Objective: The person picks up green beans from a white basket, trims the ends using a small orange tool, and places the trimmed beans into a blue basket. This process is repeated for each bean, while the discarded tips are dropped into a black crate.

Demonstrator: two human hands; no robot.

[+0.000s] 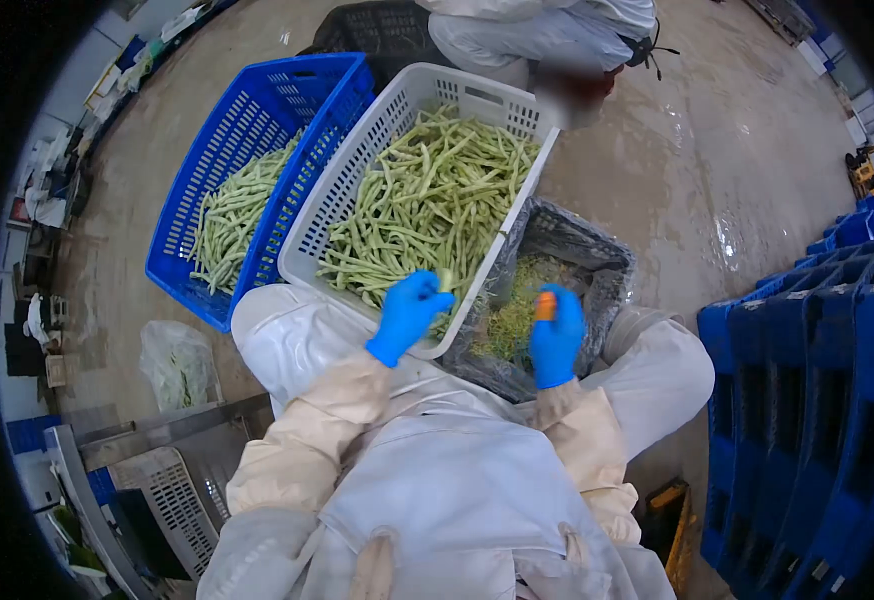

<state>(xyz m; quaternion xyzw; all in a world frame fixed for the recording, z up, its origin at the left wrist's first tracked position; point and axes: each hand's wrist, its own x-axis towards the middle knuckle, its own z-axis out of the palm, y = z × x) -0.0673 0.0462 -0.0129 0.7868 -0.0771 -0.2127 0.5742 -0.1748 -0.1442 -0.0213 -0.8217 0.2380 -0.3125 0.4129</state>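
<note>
My left hand (409,316), in a blue glove, is over the near edge of the white crate (302,240). Its fingers are closed, and a pale green bean (445,281) appears to stick up from them. Long green beans (437,190) heap up inside that crate. My right hand (560,345), also blue-gloved, hovers above a box lined with dark plastic (612,265). It is closed around a small orange object (545,306), whose kind I cannot make out. Green and yellowish trimmings (517,320) lie in the lined box below.
A blue crate (182,225) with more beans (242,215) stands left of the white one. Another person (547,35) sits beyond the crates. Stacked blue pallets (807,400) rise at right. At left are a clear plastic bag (177,365) and a metal frame (172,430).
</note>
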